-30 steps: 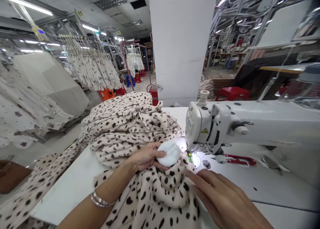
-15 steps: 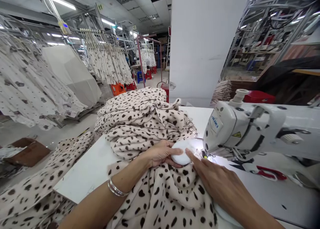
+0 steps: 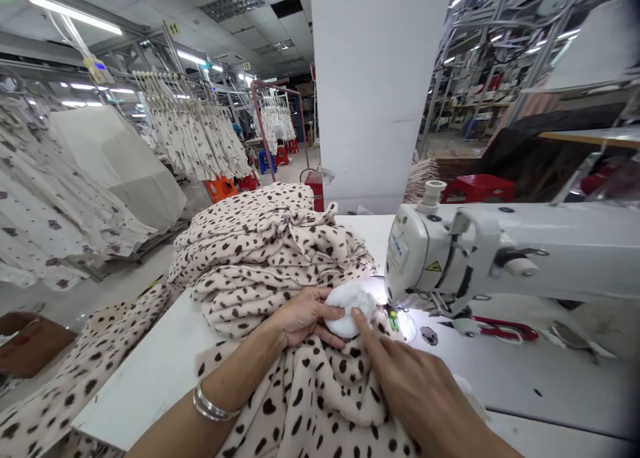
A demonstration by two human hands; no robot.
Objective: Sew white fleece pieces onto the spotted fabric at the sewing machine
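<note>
A white, fluffy round piece point(image 3: 345, 317) lies at the edge of spotted fleece fabric point(image 3: 320, 398), just left of the sewing machine's needle area. My left hand point(image 3: 307, 318) grips its left side, thumb on top and fingers underneath. My right hand point(image 3: 405, 371) reaches in from the lower right. One of its fingertips presses on the near right edge of the white piece, while the other fingers are partly hidden over the fabric. Beside the fingers, the sewing machine head point(image 3: 425, 245) stands with its lamp lighting the needle area; the presser foot is hard to make out.
A tall heap of spotted fabric point(image 3: 270, 238) sits on the white table point(image 3: 145, 371) behind my left hand. More spotted cloth point(image 3: 105, 338) hangs off at left, near a cardboard box point(image 3: 33, 345). A white pillar point(image 3: 370, 98) rises behind the table; hanging garments point(image 3: 190, 131) line the left.
The view has turned rightward, so everything sits further left in it. Both hands stay on the white piece, which now shows more of its fluffy right side.
</note>
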